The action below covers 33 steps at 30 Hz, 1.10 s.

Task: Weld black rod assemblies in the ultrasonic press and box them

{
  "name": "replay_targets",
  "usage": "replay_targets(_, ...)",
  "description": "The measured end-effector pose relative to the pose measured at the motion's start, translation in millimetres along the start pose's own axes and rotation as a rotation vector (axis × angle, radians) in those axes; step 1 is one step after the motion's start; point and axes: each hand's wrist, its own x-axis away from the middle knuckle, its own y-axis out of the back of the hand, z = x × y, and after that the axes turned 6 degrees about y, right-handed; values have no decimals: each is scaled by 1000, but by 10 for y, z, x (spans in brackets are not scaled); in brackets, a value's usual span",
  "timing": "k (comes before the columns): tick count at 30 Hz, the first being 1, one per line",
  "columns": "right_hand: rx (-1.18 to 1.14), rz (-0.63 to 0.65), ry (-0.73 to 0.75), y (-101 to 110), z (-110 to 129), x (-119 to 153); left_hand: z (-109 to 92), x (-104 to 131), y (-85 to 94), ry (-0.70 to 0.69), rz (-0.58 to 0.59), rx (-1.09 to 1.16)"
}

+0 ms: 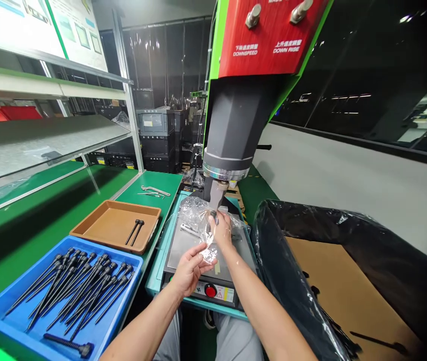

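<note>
The person sits facing a press with a red control panel [262,52] marked DOWNSPEED, both hands meeting over its grey base plate [179,253] below the metal horn [217,194]. The right hand [223,230] is at the foot of the horn, its fingers closed around a small dark piece [213,214], seemingly to hold it steady there. The left hand [190,268] sits nearer the body, thumb and fingers pinching a shiny strip [209,254]; glare hides what it is, though it looks like clear plastic. This lower grip probably supports that end while leaving the right fingers room. A clear plastic bag [193,209] lies crumpled behind the hands.

On the green desk [153,178] at the left, a blue tray [113,321] carries a heap of black-headed rods [96,271], most with heads pointing away, perhaps so that they lie flat together. A thicker threaded rod [68,346] rests apart at its near end. Beyond, a brown tray [104,220] holds two similar rods [137,234] side by side, presumably kept separate from the heap. At the right, a black plastic liner [281,250] surrounds cardboard [330,268] with more dark rods on it. The red button [210,290] is at the base's front edge, untouched.
</note>
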Motion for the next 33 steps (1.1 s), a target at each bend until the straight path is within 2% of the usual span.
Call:
replay_targets(4,-26,16,-40,17,-39,-156,-49,-59,9,-23,19,-18)
replay_targets(8,-44,-16,-19,116,50,-182,-109,-121,7,-78,22,-11)
replay_targets(11,-126,-57,-58,257,166,-42,-158,-170,18,-112,6,-8)
replay_targets(13,-313,-12,-176,383,219,170,-179,-205,46,-121,-13,-6)
replay_targets(16,-724,177,-504,615,255,638,-168,-258,125,-113,-44,-12)
replay_targets(19,-978,472,-849,874,322,1128,-99,-290,226,-58,-100,-72)
replay_targets(21,-1055,641,-959,1035,422,1359,-34,-268,289,10,-145,-143)
replay_targets(23,-1120,715,-954,1158,551,1468,25,-190,333,96,-186,-228)
replay_targets(25,-1164,662,-897,1222,676,1460,61,-50,349,185,-223,-315)
replay_targets(27,-1155,514,-828,1219,774,1378,65,137,339,260,-214,-381)
replay_targets(30,-1053,323,-746,1108,883,1241,22,446,302,337,-64,-409)
replay_targets(33,-1012,339,-727,941,997,1208,-70,727,298,302,20,-470)
